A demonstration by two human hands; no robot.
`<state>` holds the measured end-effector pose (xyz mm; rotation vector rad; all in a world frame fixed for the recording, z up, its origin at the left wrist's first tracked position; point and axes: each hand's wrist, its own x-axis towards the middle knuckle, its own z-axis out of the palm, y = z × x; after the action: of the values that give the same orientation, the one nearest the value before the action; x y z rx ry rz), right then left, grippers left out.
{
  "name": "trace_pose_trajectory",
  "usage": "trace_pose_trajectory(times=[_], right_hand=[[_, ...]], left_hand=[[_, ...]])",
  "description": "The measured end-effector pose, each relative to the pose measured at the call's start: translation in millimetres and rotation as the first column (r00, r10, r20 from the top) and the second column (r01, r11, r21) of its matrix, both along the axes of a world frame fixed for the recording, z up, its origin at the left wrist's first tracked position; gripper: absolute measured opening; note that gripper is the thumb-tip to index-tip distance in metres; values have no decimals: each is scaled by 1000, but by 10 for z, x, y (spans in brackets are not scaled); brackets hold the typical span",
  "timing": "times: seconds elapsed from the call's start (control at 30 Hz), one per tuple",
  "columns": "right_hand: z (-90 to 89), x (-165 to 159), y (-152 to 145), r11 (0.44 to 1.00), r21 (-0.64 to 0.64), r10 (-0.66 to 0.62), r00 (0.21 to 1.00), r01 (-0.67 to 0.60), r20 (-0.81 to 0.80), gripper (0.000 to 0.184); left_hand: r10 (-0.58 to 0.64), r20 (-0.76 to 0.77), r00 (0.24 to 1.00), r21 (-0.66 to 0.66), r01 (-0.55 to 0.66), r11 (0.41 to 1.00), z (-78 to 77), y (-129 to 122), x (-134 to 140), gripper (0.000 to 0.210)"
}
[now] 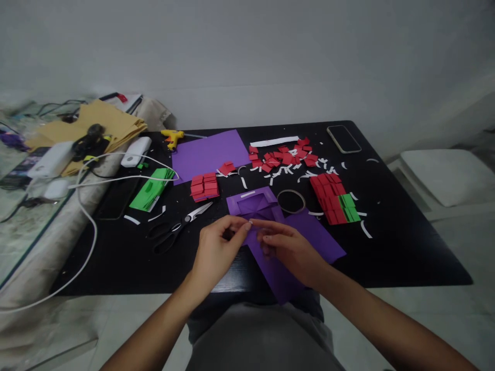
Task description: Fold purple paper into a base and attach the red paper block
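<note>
My left hand (221,243) is closed in a pinch, thumb against index finger. A tiny whitish bit (251,221) shows at its fingertips, too small to name. My right hand (291,249) has its index finger stretched out to that same spot, the thumb apart and the lower fingers blurred. Both hands are above folded purple paper (276,275), partly hidden by them. Its upper end has a folded frame shape with a white strip (248,195) on the border. Another purple sheet (323,237) extends to the right under my right hand.
Scissors (180,226) lie left of my hands, near red folded paper (204,186) and green paper (152,189). Red pieces and white scraps are scattered behind. A red and green block (333,200), roll of tape (291,201), phone (344,139), yellow glue gun (172,138) and white cable (94,239) surround them.
</note>
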<state>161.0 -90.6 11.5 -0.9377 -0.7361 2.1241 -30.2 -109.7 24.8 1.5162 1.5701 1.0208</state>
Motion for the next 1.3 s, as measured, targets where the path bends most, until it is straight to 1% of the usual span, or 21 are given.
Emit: trace_pose_trajectory(times=[0.1,0.27,0.33,0.4,0.43,0.47,0.5,0.53,0.57,0.6,0.63,0.7,0.77,0.8,0.87,0.9,0.97,1.07,1.2,1.23,1.3], right_hand=[[-25,22,-12,1000,29,9,1000,-9,10,41],[-70,52,-47,998,66,15,1000,-16,17,43],[-74,71,-68,991,135,11,998,-20,66,43],[-71,110,-89,961,272,-13,980,-42,198,40],[-71,137,-99,928,369,-57,956,-56,289,40],[-75,168,-108,876,477,-124,917,-79,380,40],[-84,201,-118,804,584,-211,865,-113,456,43],[-100,234,-128,717,679,-306,804,-159,510,45],[-121,263,-141,624,749,-391,742,-221,544,46],[-148,286,-157,537,790,-453,688,-297,567,45],[-180,302,-176,461,804,-494,643,-377,585,42],[-248,308,-221,347,779,-533,574,-521,622,36],[-311,288,-267,273,729,-548,521,-628,655,35],[-337,274,-287,249,705,-555,498,-664,666,35],[-379,247,-318,223,672,-564,469,-706,680,38],[-395,238,-328,216,666,-567,463,-714,681,39],[-422,229,-342,208,661,-573,458,-721,680,39],[-461,234,-357,196,658,-588,450,-727,673,39],[-496,238,-374,187,665,-590,459,-723,665,40],[-499,237,-377,190,670,-586,465,-717,664,41],[-498,233,-384,213,680,-577,472,-701,667,41]], left_hand=[[9,123,992,-102,4,995,-16,39,2,26],[3,311,950,-231,72,970,-39,107,41,30],[-9,350,937,-248,102,963,-51,126,62,32],[-56,347,936,-238,146,960,-59,143,68,31],[-92,331,939,-229,174,958,-59,154,61,30],[-136,307,942,-221,209,953,-55,170,46,29],[-186,276,943,-219,250,943,-48,191,23,27],[-244,233,941,-224,296,929,-39,219,-4,24],[-310,175,934,-237,346,908,-27,255,-34,23],[-382,104,918,-260,395,881,-12,298,-61,21],[-458,19,889,-289,444,848,3,347,-83,19],[-597,-151,788,-340,526,780,36,454,-99,16],[-702,-283,654,-369,601,709,65,559,-74,13],[-740,-333,584,-380,635,673,78,605,-50,13],[-784,-413,463,-404,678,613,97,684,7,13],[-794,-442,418,-418,687,594,103,715,35,14],[-801,-480,358,-440,692,573,108,763,83,15],[-804,-509,307,-465,688,557,99,801,130,17],[-792,-546,272,-494,659,567,84,807,166,19],[-790,-551,268,-500,652,570,84,807,174,19],[-792,-550,264,-511,644,569,88,809,189,19]])
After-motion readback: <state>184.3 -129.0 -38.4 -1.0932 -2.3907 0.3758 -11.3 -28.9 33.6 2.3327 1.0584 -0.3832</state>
